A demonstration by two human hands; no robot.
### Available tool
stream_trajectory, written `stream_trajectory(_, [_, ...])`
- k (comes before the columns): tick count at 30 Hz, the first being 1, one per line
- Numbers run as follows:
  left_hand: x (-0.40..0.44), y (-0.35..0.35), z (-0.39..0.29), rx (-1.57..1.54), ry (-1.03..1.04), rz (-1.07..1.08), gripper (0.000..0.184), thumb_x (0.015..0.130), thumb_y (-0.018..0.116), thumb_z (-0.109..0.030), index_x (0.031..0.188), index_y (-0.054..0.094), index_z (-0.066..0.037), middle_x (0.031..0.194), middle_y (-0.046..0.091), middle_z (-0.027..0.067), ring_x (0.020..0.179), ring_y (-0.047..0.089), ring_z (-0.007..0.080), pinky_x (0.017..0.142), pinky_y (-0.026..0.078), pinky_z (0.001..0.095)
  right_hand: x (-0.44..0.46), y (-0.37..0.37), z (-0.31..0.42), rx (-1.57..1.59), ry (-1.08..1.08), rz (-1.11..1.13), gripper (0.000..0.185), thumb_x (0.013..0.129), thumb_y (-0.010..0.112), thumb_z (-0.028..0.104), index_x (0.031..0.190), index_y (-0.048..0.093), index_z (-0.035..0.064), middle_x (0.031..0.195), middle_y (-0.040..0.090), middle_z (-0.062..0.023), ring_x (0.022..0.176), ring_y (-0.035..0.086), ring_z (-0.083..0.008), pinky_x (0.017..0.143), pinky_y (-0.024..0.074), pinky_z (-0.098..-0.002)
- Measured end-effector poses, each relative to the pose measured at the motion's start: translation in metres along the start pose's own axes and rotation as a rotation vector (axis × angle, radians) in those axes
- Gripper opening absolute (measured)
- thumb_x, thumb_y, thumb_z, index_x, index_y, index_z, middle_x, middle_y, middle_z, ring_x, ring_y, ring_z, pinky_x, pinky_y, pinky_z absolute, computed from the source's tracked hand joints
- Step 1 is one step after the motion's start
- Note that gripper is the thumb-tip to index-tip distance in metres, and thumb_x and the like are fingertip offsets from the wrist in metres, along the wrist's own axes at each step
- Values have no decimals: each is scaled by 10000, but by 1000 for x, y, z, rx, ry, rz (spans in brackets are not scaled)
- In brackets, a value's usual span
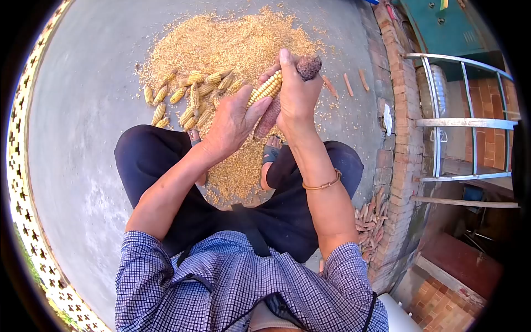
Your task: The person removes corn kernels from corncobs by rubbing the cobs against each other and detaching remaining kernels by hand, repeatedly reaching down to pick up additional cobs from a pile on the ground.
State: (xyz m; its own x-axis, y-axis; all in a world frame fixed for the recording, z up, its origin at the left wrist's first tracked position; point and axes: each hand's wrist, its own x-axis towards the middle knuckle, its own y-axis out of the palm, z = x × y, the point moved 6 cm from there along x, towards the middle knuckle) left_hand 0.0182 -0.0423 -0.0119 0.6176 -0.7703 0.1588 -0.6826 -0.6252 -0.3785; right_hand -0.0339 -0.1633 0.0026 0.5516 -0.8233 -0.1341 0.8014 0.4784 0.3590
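**Ear [268, 89] and cob [269, 119] meeting between the hands**

The left hand [228, 122] is closing around the near end of the yellow ear, its thumb lying along the kernels. The right hand [299, 94] is gripping the dark cob, which is showing on both sides of the fist, right against the ear. A bracelet [322, 185] is circling the right wrist.

Below the hands, loose kernels [229, 177] are spreading between the feet. Farther off, whole ears [194, 97] are lying at the left, before a broad heap of kernels [221, 41]. A few bare cobs [347, 84] are lying to the right; a cob pile [372, 226] is resting nearer, against a brick ledge [406, 133].

Beyond the ledge, a clear bottle [439, 88] is standing behind a metal railing [462, 123]; its contents are too small to tell. A teal cabinet [453, 27] is standing at the far right.
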Motion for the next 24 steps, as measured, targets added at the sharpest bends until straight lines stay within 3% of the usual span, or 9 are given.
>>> stream_trajectory(4, [-9,15,-9,-962,-547,361,468,1013,426,-494,1014,554,-45,616,460,6,418,275,48,380,222,193,10,-11,2,-188,-175,-100,213,907,687,189,816,613,12,681,625,-50,573,582,-132,535,467,-277])
stream_trajectory(7, [-13,15,-5,-1109,-696,334,493,1008,431,-508,1014,551,-31,598,430,-4,410,270,46,372,231,200,12,-11,8,-196,-203,-44,260,898,700,196,716,621,28,645,588,17,574,507,-68,551,407,-261])
stream_trajectory(11, [-10,9,1,-1084,-669,353,502,1017,406,-502,1044,551,-22,623,435,-4,412,260,33,371,236,186,14,-8,9,-147,-132,66,248,897,716,226,762,637,33,680,596,21,584,506,-74,572,417,-258])
stream_trajectory(15, [-8,2,0,-1097,-587,433,370,981,552,-403,1053,534,-41,653,441,-6,438,289,29,371,250,182,-13,12,27,-227,-47,233,227,887,733,254,852,651,46,742,616,-1,668,563,-87,607,454,-284])
stream_trajectory(16, [-10,2,1,-1111,-631,401,218,944,619,-219,1038,509,-55,653,435,-13,452,314,29,376,245,180,-13,17,31,-394,-296,317,203,851,755,224,858,649,52,751,619,-21,694,586,-122,624,473,-306])
stream_trajectory(19, [-14,-3,10,-999,-644,413,188,893,651,-130,1037,548,-66,657,438,-41,480,348,20,415,241,177,-32,34,44,-792,-944,477,173,775,792,137,832,650,56,742,630,-61,690,622,-193,651,507,-343])
stream_trajectory(20, [-15,-6,14,-939,-628,426,222,860,614,-72,1071,545,-58,657,454,-35,492,382,24,427,252,184,-33,35,42,-825,-936,529,181,709,797,100,806,649,60,724,608,-90,671,615,-268,636,498,-358])
stream_trajectory(23, [-15,-7,8,-793,-526,383,249,829,635,-74,1065,569,-35,667,518,-8,517,422,19,442,282,193,-34,32,36,-996,-869,485,157,703,774,84,780,640,57,740,620,-112,686,621,-287,635,492,-357])
stream_trajectory(24, [-8,-11,12,-379,-381,327,255,792,642,-62,1028,592,19,683,570,16,561,485,56,478,366,248,-34,31,35,-1051,-852,464,143,700,757,72,771,636,45,743,632,-131,685,631,-314,607,485,-384])
